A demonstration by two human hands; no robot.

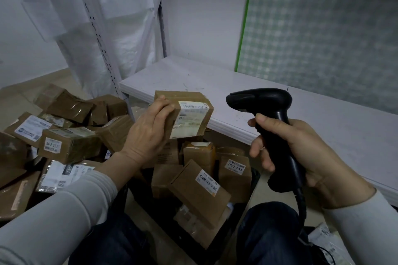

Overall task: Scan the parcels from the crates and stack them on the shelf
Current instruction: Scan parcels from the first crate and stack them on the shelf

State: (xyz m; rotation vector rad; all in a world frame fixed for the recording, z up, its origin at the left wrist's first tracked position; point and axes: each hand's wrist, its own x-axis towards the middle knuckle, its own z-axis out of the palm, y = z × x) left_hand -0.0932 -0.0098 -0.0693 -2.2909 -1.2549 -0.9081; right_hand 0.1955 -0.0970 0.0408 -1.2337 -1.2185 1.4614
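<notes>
left hand: parcel | right hand: scanner | box heap below – shelf behind

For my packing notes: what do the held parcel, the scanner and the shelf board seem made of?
Held parcel: matte brown cardboard, white paper label, shiny tape. Scanner: probably black plastic, slight sheen. Shelf board: white, scuffed; painted metal or laminate, unclear.

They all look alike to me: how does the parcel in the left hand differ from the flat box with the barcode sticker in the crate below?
The held parcel is gripped by the left hand; the flat box lies tilted in the black crate. The held parcel is blocky, the flat box thin. The held parcel's big label wraps an edge; the flat box's small sticker sits on one face. Both are brown cardboard.
</notes>
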